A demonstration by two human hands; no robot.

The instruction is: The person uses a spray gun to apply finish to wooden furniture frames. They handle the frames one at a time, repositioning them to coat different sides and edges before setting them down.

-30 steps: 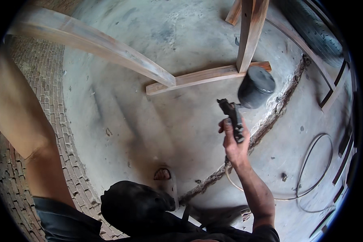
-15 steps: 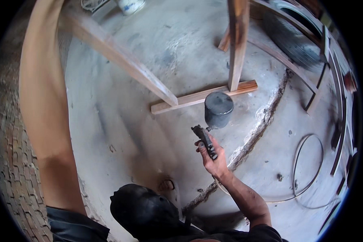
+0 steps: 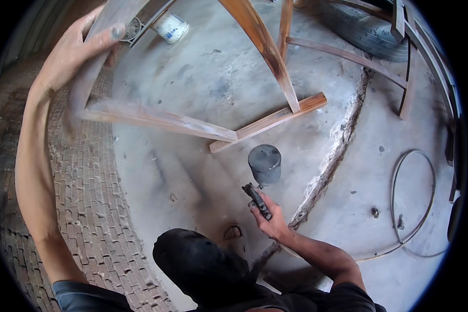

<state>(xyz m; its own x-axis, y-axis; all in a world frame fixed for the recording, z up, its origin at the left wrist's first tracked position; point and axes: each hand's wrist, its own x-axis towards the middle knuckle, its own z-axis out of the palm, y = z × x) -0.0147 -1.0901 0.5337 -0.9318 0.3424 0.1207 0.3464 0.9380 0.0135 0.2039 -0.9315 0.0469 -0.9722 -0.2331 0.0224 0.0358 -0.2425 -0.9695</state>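
Observation:
At the upper left, my left hand [image 3: 74, 54] is closed round a bar of a wooden frame [image 3: 164, 123], with the thumb across the wood. The frame's end bar rests tilted on the floor, and two long bars rise from it. Partly stained reddish brown, its wood is paler on the left bar. In my right hand [image 3: 273, 221] is a dark spray gun [image 3: 257, 202], with the fingers wrapped round its handle. A round dark cup [image 3: 264, 165] sits on the gun, just on my side of the frame's end bar and apart from it.
A thin hose [image 3: 395, 244] trails from my right arm and loops at the right. A rough crack [image 3: 330, 166] crosses the concrete. Bricks [image 3: 88, 192] pave the left side. Other wooden frames [image 3: 408, 88], a tyre [image 3: 369, 34] and a white bucket [image 3: 170, 27] stand farther off.
The wooden frame has turned and tilted, its left bar now lying flatter in view. My left hand has come into sight gripping it. My right hand with the spray gun sits slightly lower and left.

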